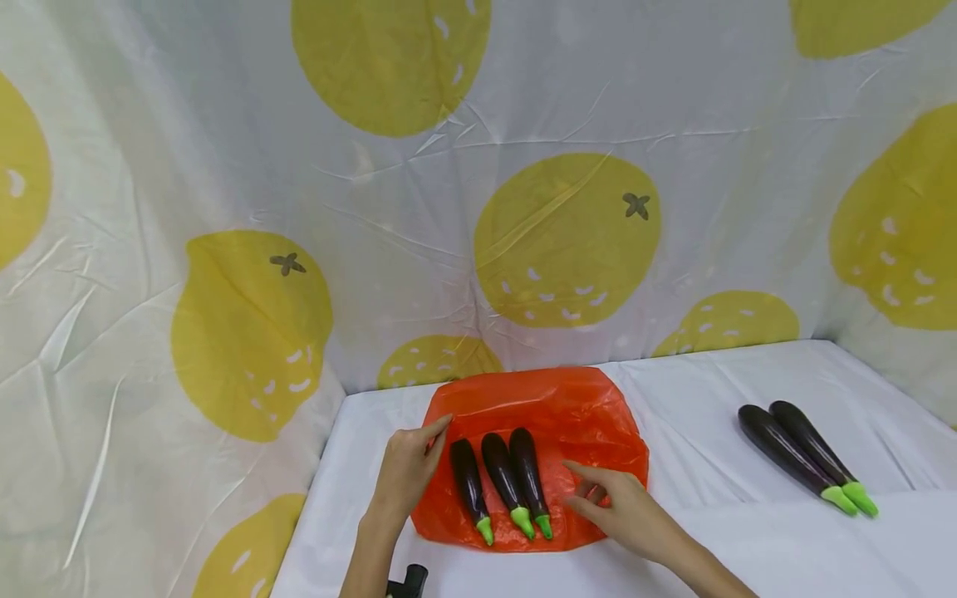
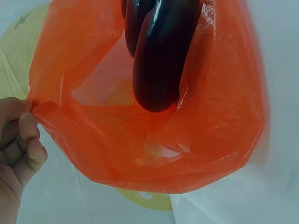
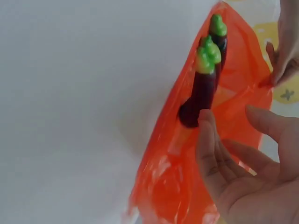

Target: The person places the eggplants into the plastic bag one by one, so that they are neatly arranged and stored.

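Three glossy eggplants (image 1: 503, 475) on thin red plastic (image 1: 549, 386), between the hands.
The left hand (image 1: 406, 467) pinches the crinkled plastic's edge; the right hand (image 1: 619, 504), thumb and fingers apart, grips nothing. Beyond it, two more smooth, club-shaped, green-capped eggplants (image 1: 788, 453) lie touching on the white cloth-covered tabletop (image 1: 710, 536).

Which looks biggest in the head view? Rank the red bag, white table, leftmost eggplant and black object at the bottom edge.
1. White table
2. Red bag
3. Leftmost eggplant
4. Black object, by its visible part; the frame cuts it off
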The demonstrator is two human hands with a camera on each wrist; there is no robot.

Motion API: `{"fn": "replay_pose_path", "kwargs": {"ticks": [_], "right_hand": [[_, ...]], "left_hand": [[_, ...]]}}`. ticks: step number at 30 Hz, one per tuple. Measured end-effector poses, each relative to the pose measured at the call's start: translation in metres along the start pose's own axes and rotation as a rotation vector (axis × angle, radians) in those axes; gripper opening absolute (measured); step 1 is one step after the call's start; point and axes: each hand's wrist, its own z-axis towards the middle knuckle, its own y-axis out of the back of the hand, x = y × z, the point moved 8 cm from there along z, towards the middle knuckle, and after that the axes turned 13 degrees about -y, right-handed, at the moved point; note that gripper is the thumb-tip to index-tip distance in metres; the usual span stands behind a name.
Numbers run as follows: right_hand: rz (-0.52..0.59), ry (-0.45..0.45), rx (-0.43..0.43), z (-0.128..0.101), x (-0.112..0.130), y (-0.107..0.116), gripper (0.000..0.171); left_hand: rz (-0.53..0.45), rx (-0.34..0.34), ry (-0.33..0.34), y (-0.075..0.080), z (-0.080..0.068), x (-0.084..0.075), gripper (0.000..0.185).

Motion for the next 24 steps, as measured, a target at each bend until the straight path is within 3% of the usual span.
{"fn": "replay_pose_path", "kwargs": {"ticks": [9, 19, 24], "right_hand": [[-0.083, -0.049, -0.172, -0.023, -0.036, 0.057, 0.046], [-0.28, -0.009, -0.578, -0.053, -0.096, 0.151, 0.039], [-0.312, -0.058, -0.635, -0.061, -0.125, 0.185, 0.04]], "left_hand": [[-0.014, 0.02, 0.026, 0.0, -0.001, 0.002, 0.03], [0.001, 0.009, 0.016, 0.001, -0.003, 0.001, 0.031], [0.014, -0.009, -0.013, 0.001, -0.002, 0.0, 0.032]]}}
